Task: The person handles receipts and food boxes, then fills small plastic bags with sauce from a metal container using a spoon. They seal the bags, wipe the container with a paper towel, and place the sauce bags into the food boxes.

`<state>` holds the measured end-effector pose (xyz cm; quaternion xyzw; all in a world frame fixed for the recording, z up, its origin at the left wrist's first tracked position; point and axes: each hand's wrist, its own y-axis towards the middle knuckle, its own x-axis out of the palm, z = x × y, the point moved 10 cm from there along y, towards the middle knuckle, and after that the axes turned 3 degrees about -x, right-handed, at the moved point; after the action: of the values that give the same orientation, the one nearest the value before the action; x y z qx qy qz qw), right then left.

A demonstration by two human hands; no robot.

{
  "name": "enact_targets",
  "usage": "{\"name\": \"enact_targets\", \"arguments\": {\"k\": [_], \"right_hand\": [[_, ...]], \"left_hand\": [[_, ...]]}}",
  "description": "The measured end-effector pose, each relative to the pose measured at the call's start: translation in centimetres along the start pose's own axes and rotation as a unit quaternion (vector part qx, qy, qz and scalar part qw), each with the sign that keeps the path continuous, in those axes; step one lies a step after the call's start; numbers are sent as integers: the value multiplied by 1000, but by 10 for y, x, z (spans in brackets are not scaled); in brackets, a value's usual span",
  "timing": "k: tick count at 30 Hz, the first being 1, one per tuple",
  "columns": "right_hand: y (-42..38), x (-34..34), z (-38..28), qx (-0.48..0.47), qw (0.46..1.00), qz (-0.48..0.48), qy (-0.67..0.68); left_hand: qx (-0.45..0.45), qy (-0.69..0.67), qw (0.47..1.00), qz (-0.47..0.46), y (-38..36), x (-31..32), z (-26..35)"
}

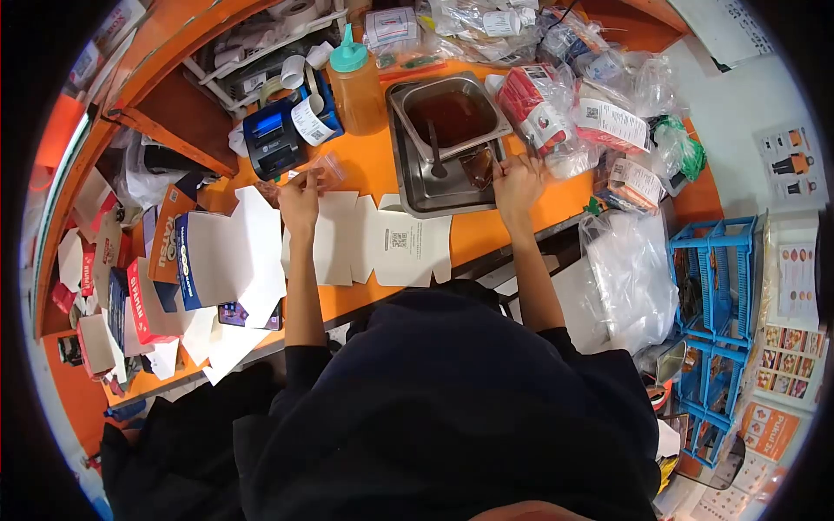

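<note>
My right hand [519,184] pinches the edge of a small sauce bag [479,168] filled with dark brown sauce, over the right side of a metal tray [413,196]. In that tray stands a steel pan [499,128] of reddish-brown sauce, with a dark ladle [439,167] leaning out over its near rim. My left hand [300,200] is closed on a small clear plastic bag [330,167] above the orange table; its fingertips are partly hidden. Between my forearms an unfolded white cardboard box [404,247] lies flat.
A bottle with a turquoise lid [349,59] and a blue label printer [276,139] stand at the back left. Folded boxes [228,252] crowd the left side, around a phone [248,315]. Wrapped packages [612,122] and plastic bags [625,278] fill the right, beside blue racks [714,304].
</note>
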<state>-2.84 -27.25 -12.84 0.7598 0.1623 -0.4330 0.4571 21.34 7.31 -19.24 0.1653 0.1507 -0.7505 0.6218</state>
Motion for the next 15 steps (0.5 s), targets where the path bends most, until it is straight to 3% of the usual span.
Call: {"name": "enact_targets", "arguments": {"k": [2, 4, 6, 8, 12, 14, 15], "right_hand": [[-4, -4, 6, 48, 995, 5, 84], [-8, -27, 3, 101, 982, 7, 157], [-19, -32, 10, 156, 961, 6, 228], [-32, -32, 29, 177, 959, 26, 221], [-48, -6, 50, 219, 936, 6, 277], [-51, 4, 55, 235, 884, 53, 401], [-48, 5, 53, 235, 884, 54, 401]], "left_hand": [[16, 52, 998, 15, 8, 8, -6], [107, 121, 987, 25, 9, 18, 9], [92, 126, 988, 18, 8, 27, 13], [86, 243, 966, 14, 3, 35, 27], [68, 246, 967, 12, 18, 43, 11], [75, 243, 967, 19, 18, 38, 11], [81, 241, 967, 29, 15, 33, 18]]}}
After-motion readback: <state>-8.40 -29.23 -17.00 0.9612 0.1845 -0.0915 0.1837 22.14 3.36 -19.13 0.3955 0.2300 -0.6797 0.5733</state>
